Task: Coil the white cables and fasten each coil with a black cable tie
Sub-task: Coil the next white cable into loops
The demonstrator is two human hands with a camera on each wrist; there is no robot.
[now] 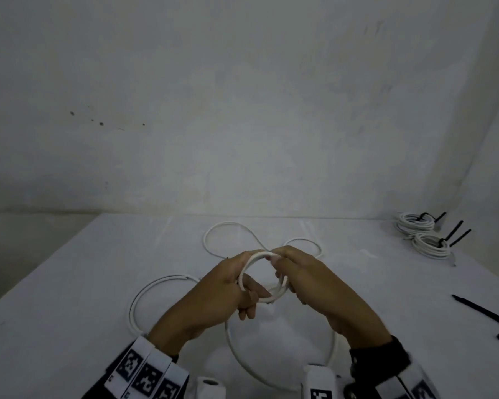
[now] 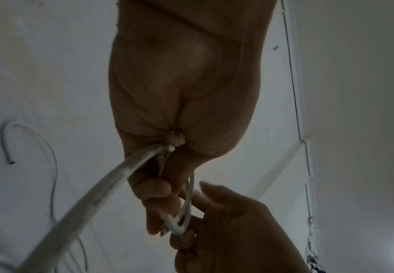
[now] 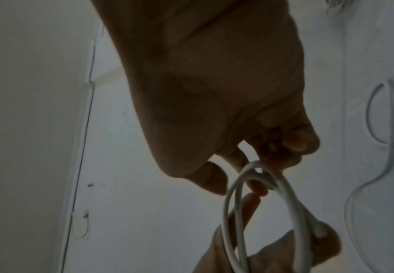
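A small coil of white cable (image 1: pixel 255 259) hangs in the air above the white table (image 1: pixel 69 298), held between both hands. My left hand (image 1: pixel 236 279) grips the coil's left side, fingers curled round it (image 2: pixel 179 224). My right hand (image 1: pixel 293 269) pinches the coil's right side and top (image 3: pixel 254 166). The uncoiled rest of the cable (image 1: pixel 213 228) snakes in loose loops over the table behind, left of and under the hands. Loose black cable ties (image 1: pixel 484 312) lie at the right edge.
Two finished white coils (image 1: pixel 424 233) with black ties sticking out sit at the table's far right corner. A plain white wall (image 1: pixel 242 110) stands close behind the table. Tagged wristbands (image 1: pixel 144 370) ring both forearms.
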